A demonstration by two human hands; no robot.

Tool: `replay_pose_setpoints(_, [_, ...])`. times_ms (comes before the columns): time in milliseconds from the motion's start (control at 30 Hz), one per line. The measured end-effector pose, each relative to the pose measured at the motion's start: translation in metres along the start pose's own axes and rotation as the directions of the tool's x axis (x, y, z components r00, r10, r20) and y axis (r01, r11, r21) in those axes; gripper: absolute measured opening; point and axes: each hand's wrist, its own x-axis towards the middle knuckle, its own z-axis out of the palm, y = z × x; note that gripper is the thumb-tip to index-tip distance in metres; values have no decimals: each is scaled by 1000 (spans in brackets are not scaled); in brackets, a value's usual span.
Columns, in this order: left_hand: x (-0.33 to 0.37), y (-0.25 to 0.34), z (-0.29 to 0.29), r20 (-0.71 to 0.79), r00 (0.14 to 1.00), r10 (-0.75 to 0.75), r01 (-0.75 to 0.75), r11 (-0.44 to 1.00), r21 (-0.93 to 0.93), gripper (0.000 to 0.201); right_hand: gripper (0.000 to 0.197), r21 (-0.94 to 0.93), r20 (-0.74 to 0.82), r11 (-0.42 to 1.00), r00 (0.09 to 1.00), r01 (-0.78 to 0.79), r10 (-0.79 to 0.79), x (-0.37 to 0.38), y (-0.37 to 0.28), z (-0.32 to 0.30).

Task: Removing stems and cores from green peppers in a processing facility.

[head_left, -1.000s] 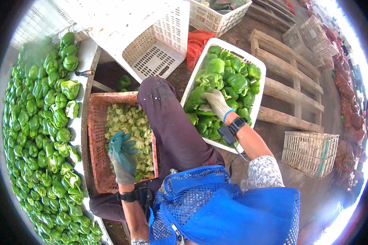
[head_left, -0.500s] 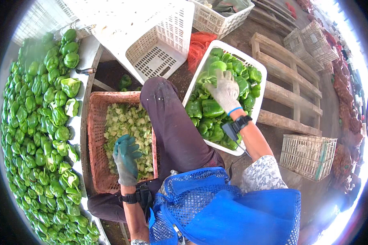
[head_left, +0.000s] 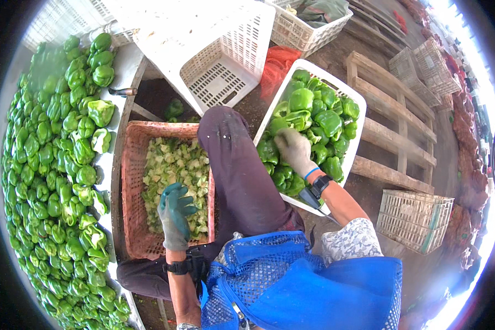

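Observation:
My left hand (head_left: 176, 215), in a grey glove with teal-coated fingers, hangs above a red plastic crate (head_left: 131, 190). Its fingers are apart and slightly bent, with nothing in them. Pale green chopped pepper cores (head_left: 173, 170) fill much of that crate. On my right stands a white slotted crate (head_left: 355, 144) full of whole green bell peppers (head_left: 328, 122). My right hand (head_left: 295, 150), in a light glove, reaches down among these peppers near the crate's left side. Its fingertips are hidden, so whether they grip a pepper is unclear.
A metal table (head_left: 108, 173) at left carries a large heap of bell peppers (head_left: 49, 181); a knife handle (head_left: 123, 92) juts over its edge. Ahead lies a tipped white crate (head_left: 217, 82) beside red netting (head_left: 278, 69). Wooden pallets (head_left: 393, 129) and another crate (head_left: 415, 220) stand at right.
My right hand has drawn back toward me and to the left in the white crate, its fingers now pointing down among the peppers. My left hand stays above the red crate.

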Motion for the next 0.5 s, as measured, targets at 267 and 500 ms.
replay_pose_setpoints(267, [4, 0, 6, -52, 999, -6, 9, 998, 62, 36, 49, -174, -272, 937, 929, -303, 250, 42, 0, 15])
replay_pose_setpoints(500, [18, -9, 19, 41, 998, -42, 42, 999, 3, 38, 26, -22, 7, 1000, 1000, 22, -21, 63, 2, 1])
